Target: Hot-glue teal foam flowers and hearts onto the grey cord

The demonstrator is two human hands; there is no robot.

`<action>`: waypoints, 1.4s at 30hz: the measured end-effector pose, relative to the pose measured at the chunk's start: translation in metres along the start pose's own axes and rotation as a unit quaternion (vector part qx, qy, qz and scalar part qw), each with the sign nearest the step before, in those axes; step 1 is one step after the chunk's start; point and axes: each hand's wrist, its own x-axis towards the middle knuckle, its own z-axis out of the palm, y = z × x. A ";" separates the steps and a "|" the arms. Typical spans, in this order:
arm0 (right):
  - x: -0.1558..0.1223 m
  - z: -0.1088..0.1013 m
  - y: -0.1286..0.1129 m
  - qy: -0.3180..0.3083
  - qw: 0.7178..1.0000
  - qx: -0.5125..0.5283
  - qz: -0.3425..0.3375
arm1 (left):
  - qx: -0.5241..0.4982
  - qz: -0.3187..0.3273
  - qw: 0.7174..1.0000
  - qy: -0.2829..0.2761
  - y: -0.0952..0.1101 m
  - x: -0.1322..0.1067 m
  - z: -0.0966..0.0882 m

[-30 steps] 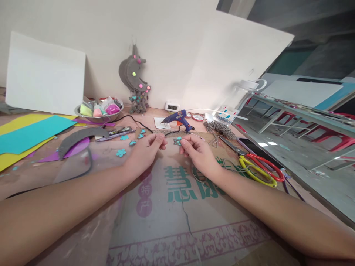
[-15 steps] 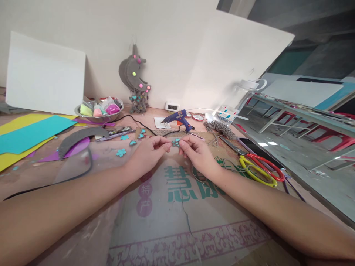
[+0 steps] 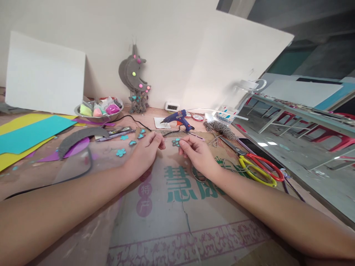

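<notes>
Between the thumb and fingertips of my right hand [image 3: 195, 150] is a small flower cutout [image 3: 175, 142], turquoise with a grey edge. Its left side sticks out free toward my other hand. My left hand [image 3: 148, 150] is a short way to the left, thumb pressed against the bent fingers; whatever they may hold is too small or hidden to make out. Beside that hand lie a turquoise flower [image 3: 121, 152], another small flower [image 3: 124, 137] and grey-edged turquoise heart pieces [image 3: 132, 143]. Both hands hover over a printed cardboard sheet [image 3: 161, 225] under a clear film.
A blue glue gun [image 3: 177, 117] stands behind my hands, its black cord running left. To the right are grey yarn [image 3: 220, 128], scissors [image 3: 260, 168], a phone [image 3: 259, 151] and a clear jug [image 3: 238, 98]. A bowl of coloured clay [image 3: 100, 112] and coloured sheets [image 3: 36, 135] lie left.
My left hand has drawn away from the flower cutout, moving slightly left with its fingers more upright. The right hand stays nearly in place, still holding the cutout.
</notes>
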 end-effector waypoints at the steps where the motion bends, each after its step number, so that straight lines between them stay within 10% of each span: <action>1: 0.000 0.000 0.000 0.000 1.000 -0.001 0.000 | 0.002 0.002 1.000 -0.004 -0.001 0.000 0.000; 18: 0.000 0.000 -0.002 -0.011 1.000 -0.016 -0.012 | 0.041 0.038 0.993 -0.101 0.006 0.000 0.002; 42: 0.002 -0.001 0.004 0.012 1.000 -0.020 0.020 | -0.035 0.001 0.999 0.004 0.001 0.002 0.000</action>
